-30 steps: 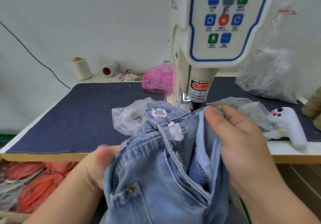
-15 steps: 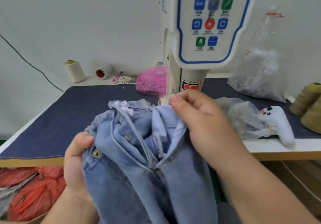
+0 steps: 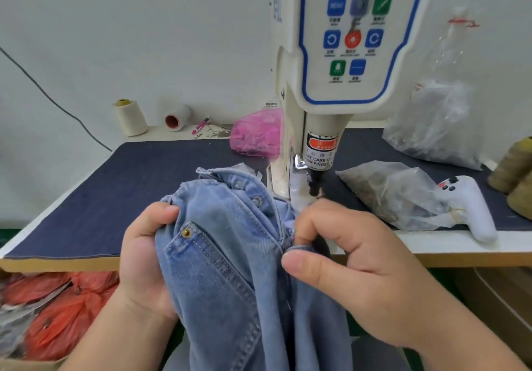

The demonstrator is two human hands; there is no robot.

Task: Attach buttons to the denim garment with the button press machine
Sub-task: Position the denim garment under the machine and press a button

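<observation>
A light-blue denim garment (image 3: pixel 230 269), soft and bunched, was held over the table (image 3: pixel 95 197) edge just before the button press machine (image 3: pixel 322 88). The left hand (image 3: pixel 144 258) gripped a fold beside a brass rivet (image 3: pixel 186 232); the right hand (image 3: pixel 345 269) pinched the placket edge, apparently to feed it under the dark metal punch (image 3: pixel 314 184). Crinkled plastic bags (image 3: pixel 388 192) lay nearby.

Bunched light-blue denim garment (image 3: pixel 230 269) with brass rivet, held just before the white button press machine (image 3: pixel 325 82).
</observation>
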